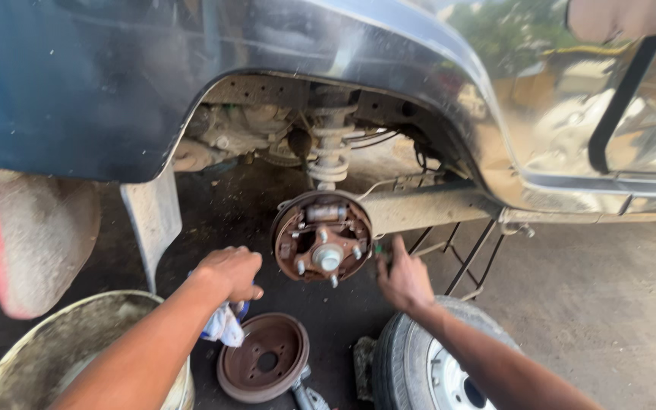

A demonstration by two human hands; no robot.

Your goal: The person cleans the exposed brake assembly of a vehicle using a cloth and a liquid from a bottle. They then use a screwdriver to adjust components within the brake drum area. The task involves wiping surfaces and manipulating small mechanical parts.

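The rusty round brake assembly, its wheel hub and studs bared, sat under the dark blue car body, inside the wheel arch below the coil spring. It lay between the two hands. The left hand hovered just to its left, clenched around a crumpled white and blue rag that hung below the fist. The right hand reached in just beside the assembly's right edge, fingers pointed upward toward the backing plate; whether it gripped anything could not be told. On the floor beneath the hands lay a removed rust-brown brake drum, hollow side up, and to its right the black tyre with a white steel rim. A dirty pale bucket stood by the left forearm.
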